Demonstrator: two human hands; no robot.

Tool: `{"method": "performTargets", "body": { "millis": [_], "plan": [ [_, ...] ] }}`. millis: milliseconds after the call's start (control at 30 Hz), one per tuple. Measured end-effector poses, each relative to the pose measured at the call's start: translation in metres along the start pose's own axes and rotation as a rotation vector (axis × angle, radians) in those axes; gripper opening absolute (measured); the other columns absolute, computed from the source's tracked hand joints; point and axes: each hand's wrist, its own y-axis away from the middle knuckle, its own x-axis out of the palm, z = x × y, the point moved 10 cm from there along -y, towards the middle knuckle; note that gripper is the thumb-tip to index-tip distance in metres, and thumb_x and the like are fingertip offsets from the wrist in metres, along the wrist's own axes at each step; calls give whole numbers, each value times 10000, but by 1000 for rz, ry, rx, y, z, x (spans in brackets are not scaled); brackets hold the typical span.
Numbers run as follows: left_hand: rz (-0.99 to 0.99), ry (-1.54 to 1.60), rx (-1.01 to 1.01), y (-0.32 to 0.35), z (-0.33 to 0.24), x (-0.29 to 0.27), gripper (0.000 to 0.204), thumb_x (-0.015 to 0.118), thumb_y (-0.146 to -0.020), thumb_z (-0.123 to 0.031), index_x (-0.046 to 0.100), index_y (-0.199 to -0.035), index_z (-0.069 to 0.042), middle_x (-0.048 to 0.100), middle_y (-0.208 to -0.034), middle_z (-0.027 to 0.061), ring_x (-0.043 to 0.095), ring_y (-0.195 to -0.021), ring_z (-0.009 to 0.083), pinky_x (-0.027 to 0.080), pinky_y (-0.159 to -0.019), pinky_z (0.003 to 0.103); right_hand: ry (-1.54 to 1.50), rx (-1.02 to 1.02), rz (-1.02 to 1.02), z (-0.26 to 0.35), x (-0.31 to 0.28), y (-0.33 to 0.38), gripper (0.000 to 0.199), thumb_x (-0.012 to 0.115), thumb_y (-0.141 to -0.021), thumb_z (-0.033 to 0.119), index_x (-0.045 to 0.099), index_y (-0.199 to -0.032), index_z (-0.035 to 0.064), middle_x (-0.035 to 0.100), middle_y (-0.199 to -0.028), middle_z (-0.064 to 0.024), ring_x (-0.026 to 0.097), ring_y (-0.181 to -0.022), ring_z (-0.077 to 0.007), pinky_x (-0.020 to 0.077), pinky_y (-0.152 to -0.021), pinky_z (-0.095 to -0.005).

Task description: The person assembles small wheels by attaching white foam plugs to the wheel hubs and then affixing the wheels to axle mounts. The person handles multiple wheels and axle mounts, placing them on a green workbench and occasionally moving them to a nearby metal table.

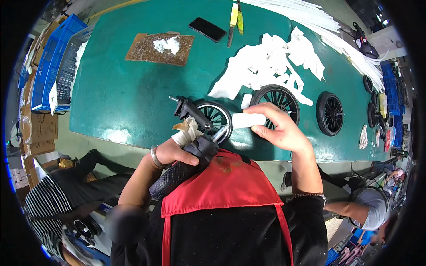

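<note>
I hold the wheel [166, 181] just before my red apron [217, 190], near the table's [111, 102] near edge, its tyre slanting to the near left. My left hand [171, 152] closes around the black housing [205, 147], thumb on top; white wrapping [190, 133] partly hides the other fingers. My right hand [286, 131] pinches a white block [248, 120] between thumb and fingers, its left end beside the metal rod [219, 134] on the housing; I can't tell whether they touch. Just beyond lies a fork [195, 113] with its own wheel, and a small white piece [246, 101]. Two spoked wheels rest farther right, white cloths [255, 66] behind them. Far off are a brown board [146, 52], left, and a phone [207, 29].
</note>
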Motion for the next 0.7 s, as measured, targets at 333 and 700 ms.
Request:
{"method": "performTargets", "body": {
  "millis": [333, 700],
  "plan": [
    [82, 125, 90, 8, -14, 17, 854, 898, -625, -254, 500, -1317, 48, 562, -1178, 82, 541, -1094, 193, 407, -996, 313, -266, -135, 20, 24, 22, 6, 379, 668, -848, -60, 651, -1211, 51, 630, -1131, -89, 619, -1045, -232, 490, -876, -326],
    [231, 153, 49, 27, -10, 36, 757, 887, -640, -107, 529, -1297, 12, 608, -1158, 73, 579, -1069, 179, 446, -971, 311, -265, -213, 252, 65, 68, -3, 319, 713, -872, 64, 640, -1182, 85, 657, -1038, -104, 664, -952, -289, 524, -795, -361]
  ]
}}
